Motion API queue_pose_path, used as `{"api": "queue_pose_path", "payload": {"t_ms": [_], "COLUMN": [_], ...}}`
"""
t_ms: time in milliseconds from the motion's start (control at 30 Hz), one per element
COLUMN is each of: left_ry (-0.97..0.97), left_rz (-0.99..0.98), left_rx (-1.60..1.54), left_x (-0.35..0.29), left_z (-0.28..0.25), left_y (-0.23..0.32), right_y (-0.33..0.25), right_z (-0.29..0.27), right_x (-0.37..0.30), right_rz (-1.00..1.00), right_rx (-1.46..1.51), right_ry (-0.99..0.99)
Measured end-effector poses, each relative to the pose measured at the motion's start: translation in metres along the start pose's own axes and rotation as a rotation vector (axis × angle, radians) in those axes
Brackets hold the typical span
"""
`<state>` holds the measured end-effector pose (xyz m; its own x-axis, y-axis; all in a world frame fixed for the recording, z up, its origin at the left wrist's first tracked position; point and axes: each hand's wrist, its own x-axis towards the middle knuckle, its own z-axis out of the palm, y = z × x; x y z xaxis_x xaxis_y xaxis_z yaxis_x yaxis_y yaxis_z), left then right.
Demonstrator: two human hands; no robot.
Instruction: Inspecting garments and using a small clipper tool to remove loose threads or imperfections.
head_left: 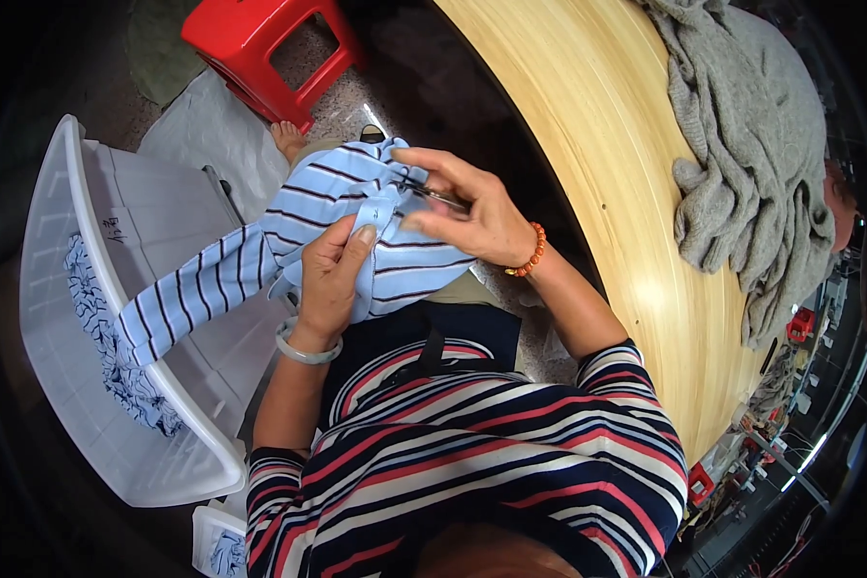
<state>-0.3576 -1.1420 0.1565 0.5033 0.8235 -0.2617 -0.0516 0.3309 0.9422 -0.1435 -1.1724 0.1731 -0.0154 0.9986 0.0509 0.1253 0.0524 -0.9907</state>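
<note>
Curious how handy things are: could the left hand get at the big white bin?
Probably yes: the big white bin stands open on that side, though the left hand holds the blue striped garment, whose sleeve crosses the rim.

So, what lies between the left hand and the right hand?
In the head view, the striped cloth lies between the left hand and right hand.

R thumb [428, 225] blurry, tool [443, 199] pt. hidden, stool [246, 40] cropped

I see a garment workshop: right of the right hand [477, 207], grey knitwear [747, 173] heaped on a pale wooden table [578, 125]; left, a white plastic tub [53, 207] of blue striped cloth [91, 313].
</note>
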Motion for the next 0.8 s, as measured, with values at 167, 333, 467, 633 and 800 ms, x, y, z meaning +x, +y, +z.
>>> {"api": "queue_pose_path", "payload": {"t_ms": [167,333,467,633,800], "left_ry": [-0.038,0.018,0.019,-0.018,-0.020], "left_rz": [0.053,0.006,0.005,0.028,0.010], "left_rx": [-0.004,-0.044,-0.073,0.014,0.013], "left_x": [0.002,-0.001,-0.002,0.000,0.000], "left_z": [0.004,-0.003,-0.003,-0.006,-0.004], "left_y": [0.007,0.006,0.007,0.004,0.008], "right_y": [-0.004,0.006,0.005,0.008,0.008], "right_z": [0.004,-0.003,-0.006,-0.005,-0.004], "right_x": [0.015,0.011,0.009,0.015,0.016], "right_rz": [0.077,-0.171,-0.153,-0.228,-0.242], "right_rx": [-0.173,-0.246,-0.221,-0.195,-0.202], "right_ry": [-0.287,-0.165,-0.199,-0.210,-0.209]}}
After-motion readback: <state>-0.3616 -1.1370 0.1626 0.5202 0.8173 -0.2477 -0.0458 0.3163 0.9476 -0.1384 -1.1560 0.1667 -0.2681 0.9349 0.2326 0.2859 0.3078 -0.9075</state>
